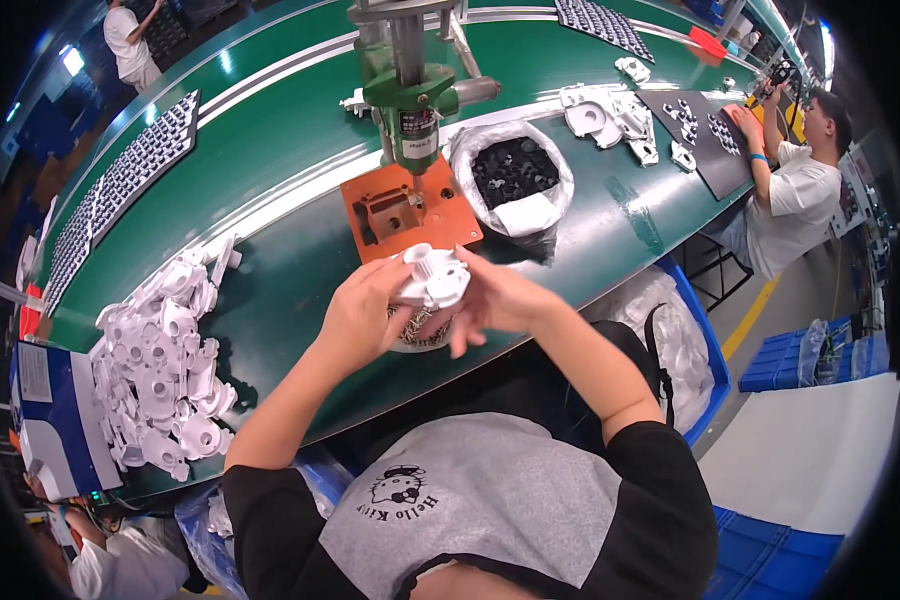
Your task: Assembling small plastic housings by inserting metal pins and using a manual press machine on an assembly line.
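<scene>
over a bowl (422, 348), the left hand (366, 308) pinches a white part (437, 280); the right hand (504, 298) curls against it, grip hard to tell

Black lettering (395, 510), large enough to read, curves beside a small cartoon print (397, 486) on the grey shirt (500, 490). The green press (388, 92) bears a dark label (417, 122) and, below it, a white sticker (417, 149), both too small to read. Print on the white panel (35, 375) at left is illegible.
</scene>
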Tool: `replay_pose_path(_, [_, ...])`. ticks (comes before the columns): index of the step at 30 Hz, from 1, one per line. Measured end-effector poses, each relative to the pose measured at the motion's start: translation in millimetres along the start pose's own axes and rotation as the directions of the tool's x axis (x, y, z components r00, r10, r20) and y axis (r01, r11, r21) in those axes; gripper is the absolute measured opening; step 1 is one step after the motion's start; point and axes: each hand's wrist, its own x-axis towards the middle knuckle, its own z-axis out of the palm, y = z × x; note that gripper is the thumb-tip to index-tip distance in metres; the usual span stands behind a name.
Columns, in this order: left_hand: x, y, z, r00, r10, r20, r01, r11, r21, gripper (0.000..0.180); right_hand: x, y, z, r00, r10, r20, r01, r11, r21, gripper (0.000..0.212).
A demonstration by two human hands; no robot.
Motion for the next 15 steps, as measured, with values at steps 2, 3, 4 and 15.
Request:
replay_pose_path(2, [-1.5,-12.3,1.5,1.0,-0.022,-0.018,0.022,1.0,0.009,0.035,-2.3,-28.0,-17.3,0.989,0.025,-0.145,-0.081,0.915,-0.396,0.059])
replay_pose_path(3, [2.9,-14.4,-0.9,0.999,0.01,-0.043,-0.006,0.996,0.086,0.025,-4.3,-43.0,-24.4,0.965,-0.1,-0.244,-0.053,0.832,-0.553,0.047])
replay_pose_path(4, [6.7,-19.0,-4.9,0.999,0.03,-0.012,-0.027,0.979,0.201,0.022,-0.1,-54.7,-38.4,0.885,-0.292,-0.362,0.02,0.802,-0.597,0.036])
replay_pose_path(15, [37.0,-67.5,52.1,0.997,-0.024,-0.067,0.057,0.831,0.553,0.01,56.7,-79.9,-171.5,0.401,-0.889,-0.222,-0.493,-0.005,-0.87,0.019])
